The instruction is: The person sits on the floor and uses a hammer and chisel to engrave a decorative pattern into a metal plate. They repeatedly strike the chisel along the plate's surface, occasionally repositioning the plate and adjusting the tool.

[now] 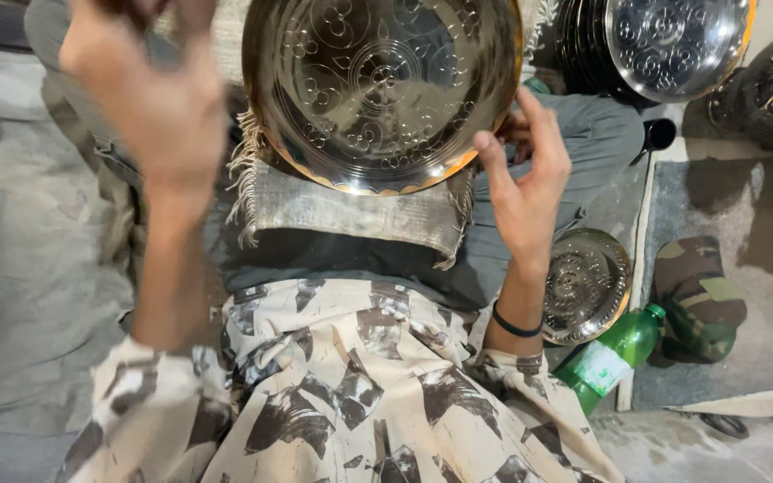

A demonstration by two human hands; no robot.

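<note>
right hand [522, 183]: fingers spread, fingertips touching rim of engraved brass plate [378, 89] propped on fringed cloth [351, 215] in lap | left hand [149, 85]: raised, blurred, holds nothing visible, grip unclear | plate's top edge cut off | smaller engraved plate [586, 284] partly hidden behind forearm

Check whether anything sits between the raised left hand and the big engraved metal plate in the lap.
Nothing visible does. The left hand is lifted clear to the side of the engraved plate, with only open air between them. The right hand already touches the plate's rim with its fingers.
</note>
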